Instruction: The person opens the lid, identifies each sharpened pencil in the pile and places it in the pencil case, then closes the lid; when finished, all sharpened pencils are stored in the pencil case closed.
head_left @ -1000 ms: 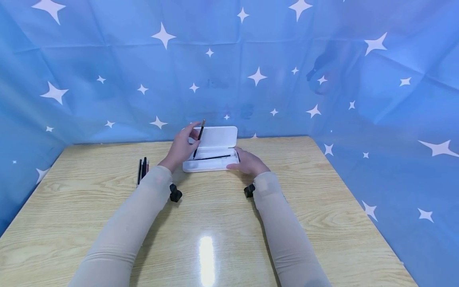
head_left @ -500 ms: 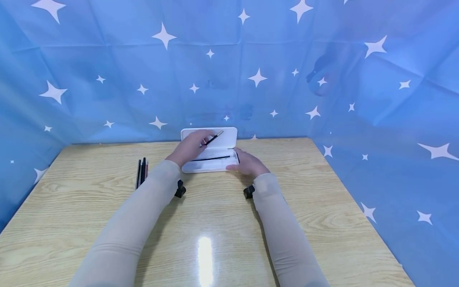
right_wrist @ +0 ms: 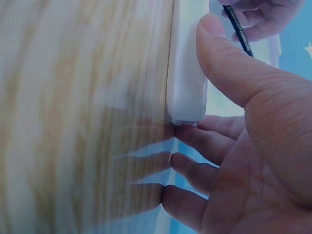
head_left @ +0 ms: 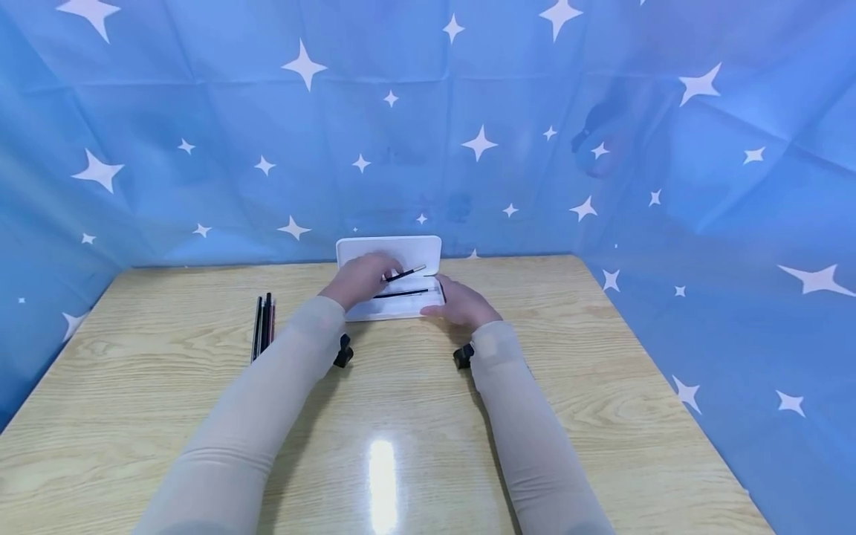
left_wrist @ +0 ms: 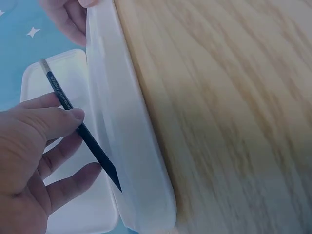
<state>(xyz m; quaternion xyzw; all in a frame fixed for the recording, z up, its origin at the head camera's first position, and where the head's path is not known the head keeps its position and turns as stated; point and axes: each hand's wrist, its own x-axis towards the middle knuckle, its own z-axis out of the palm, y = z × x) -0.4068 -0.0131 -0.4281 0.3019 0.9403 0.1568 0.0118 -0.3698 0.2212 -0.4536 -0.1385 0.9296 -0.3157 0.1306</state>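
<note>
My left hand pinches a black pencil between thumb and fingers, over the open white pencil case. The pencil slants, its pale end pointing up and away in the left wrist view; its dark tip reaches down behind the case's front wall. Another thin black pencil lies lengthwise in the case's tray. At the right end of the case, my right hand grips it: the thumb lies against the front side and the fingertips touch the end. The raised lid leans back behind the tray.
To the left, several dark pencils or pens and a reddish one lie side by side on the wooden table, partly hidden by my left sleeve. A blue curtain with white stars hangs behind the table and along its sides.
My left hand has moved right and lower over the case, and the pencil in it has tilted from near upright to almost lengthwise. My right hand stays on the case's end.
</note>
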